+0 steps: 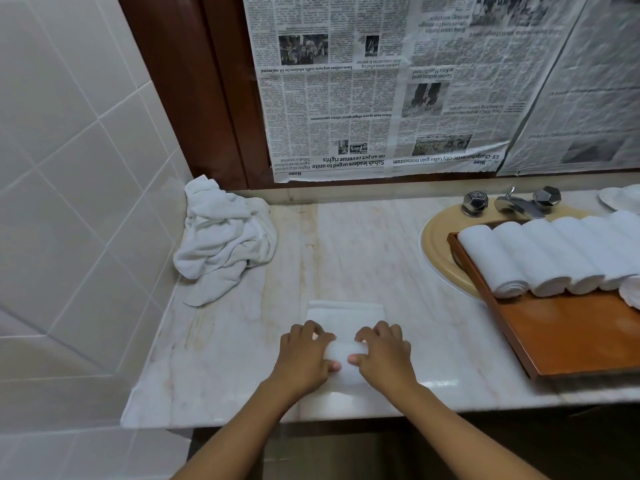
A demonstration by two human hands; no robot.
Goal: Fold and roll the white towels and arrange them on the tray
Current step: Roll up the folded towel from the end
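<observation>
On the tray [571,334] rolled towels [540,258] are laid; a folded towel [346,317], partly rolled, is gripped by the left hand [304,355] and right hand [384,355]; a crumpled heap [225,237] is not yet folded.

One half-rolled towel [346,318], one crumpled heap [225,244], one tray [571,336], at least five rolls [493,261].

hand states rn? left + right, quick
left hand: fingers curled round the half-rolled white towel, gripping its left end.
right hand: gripping the same towel at its right end.
</observation>
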